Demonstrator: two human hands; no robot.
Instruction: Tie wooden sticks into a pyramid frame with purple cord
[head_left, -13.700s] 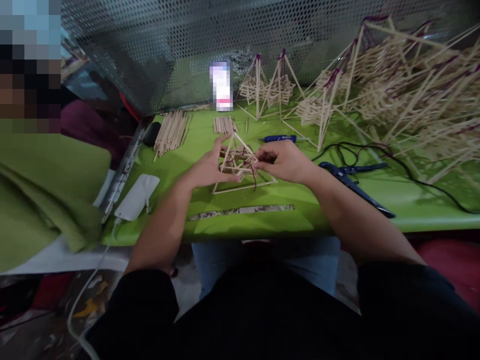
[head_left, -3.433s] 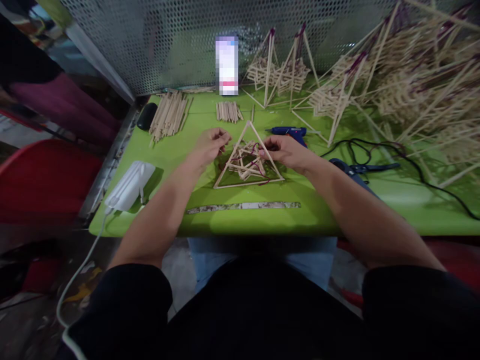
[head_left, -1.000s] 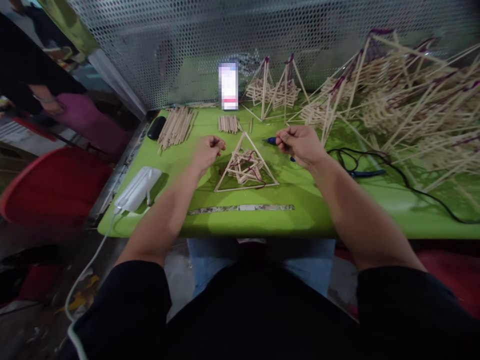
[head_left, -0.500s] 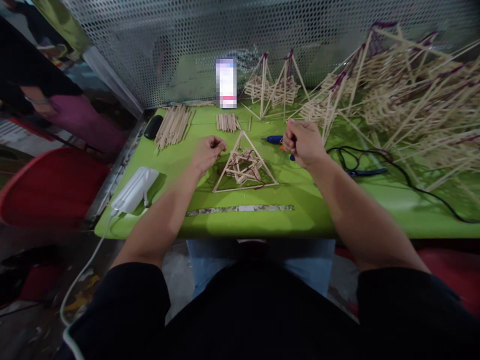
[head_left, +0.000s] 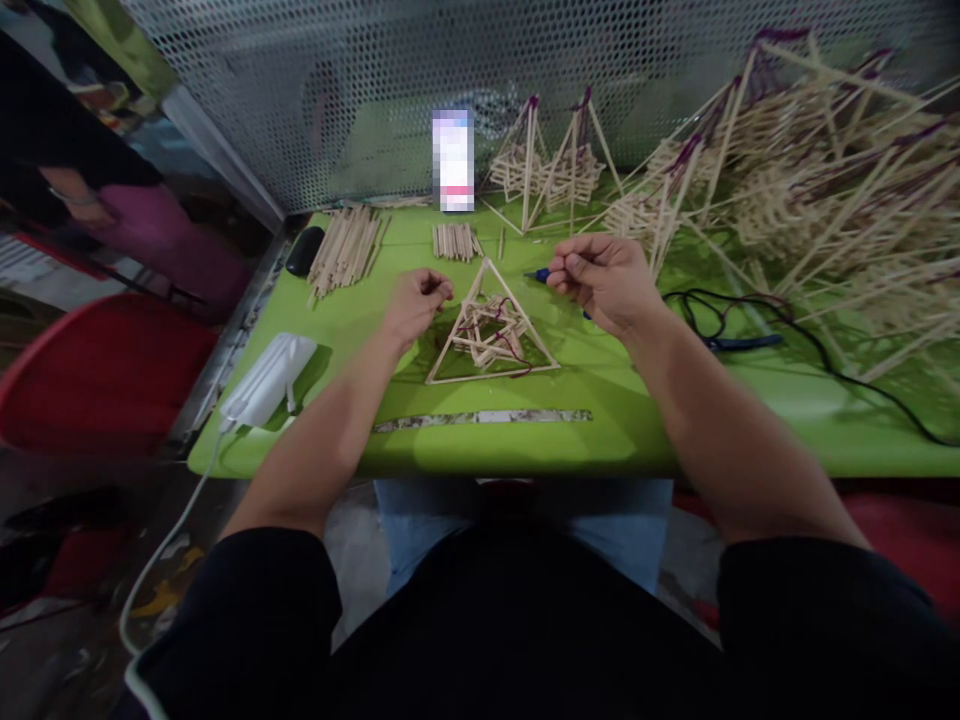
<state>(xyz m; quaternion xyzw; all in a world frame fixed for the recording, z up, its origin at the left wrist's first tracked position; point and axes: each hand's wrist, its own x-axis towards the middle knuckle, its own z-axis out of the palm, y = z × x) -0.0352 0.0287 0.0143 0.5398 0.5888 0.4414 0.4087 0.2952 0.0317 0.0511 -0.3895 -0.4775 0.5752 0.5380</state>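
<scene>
A triangular frame of thin wooden sticks, with a smaller stacked stick shape and dark red thread inside it, lies on the table. Just left of that frame is my left hand, its fingers curled into a pinch; what they hold, if anything, is hidden. My right hand hovers to the right with thumb and fingertips together, and I cannot make out anything between them. Beneath it lies a blue glue gun, partly covered by the hand, its tip pointing left.
Bundles of sticks and a short stick pile lie at the back. A phone leans on the mesh. Finished stick frames crowd the right, near blue-handled pliers and a black cord. A ruler-like strip and white power strip lie in front.
My right hand has shifted slightly left over the glue gun, its fist loosening with the fingers stretching leftward. My left hand and the triangular frame have stayed almost still.
</scene>
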